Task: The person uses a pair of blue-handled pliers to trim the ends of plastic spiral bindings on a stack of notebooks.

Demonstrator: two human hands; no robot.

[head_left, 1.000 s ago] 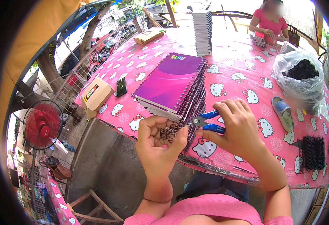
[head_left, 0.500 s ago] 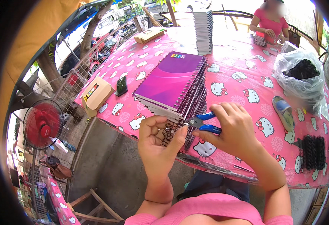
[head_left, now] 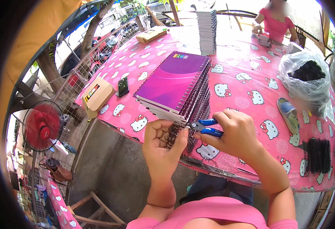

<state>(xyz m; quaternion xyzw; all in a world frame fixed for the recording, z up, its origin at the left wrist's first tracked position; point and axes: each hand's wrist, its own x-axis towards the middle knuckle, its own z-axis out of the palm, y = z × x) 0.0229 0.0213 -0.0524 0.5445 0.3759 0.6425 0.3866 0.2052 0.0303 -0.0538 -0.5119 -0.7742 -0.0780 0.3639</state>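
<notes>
A stack of spiral notebooks [head_left: 169, 82] with purple covers stands at the table's near edge. In front of its near corner, my left hand [head_left: 161, 143] is closed around a dark wire coil [head_left: 172, 135], whose loops show between palm and thumb. My right hand [head_left: 234, 131] grips blue-handled cutting pliers [head_left: 209, 128]. Their jaws point left and touch or nearly touch the coil by my left thumb tip; whether they are closed on the wire I cannot tell. Spiral bindings [head_left: 200, 99] run down the stack's right side.
A phone [head_left: 123, 87] and a cardboard box [head_left: 98, 93] lie left. Behind stands a tall notebook stack [head_left: 206, 32]. At right are a plastic bag [head_left: 307, 76] with black contents, a pouch-like item [head_left: 288, 114] and black coils [head_left: 318, 155]. Another person [head_left: 276, 24] works at the far right.
My hands keep nearly the same pose, with the pliers shifted slightly left and down. Across the table, the other person's hands have moved apart, one onto the small stack there.
</notes>
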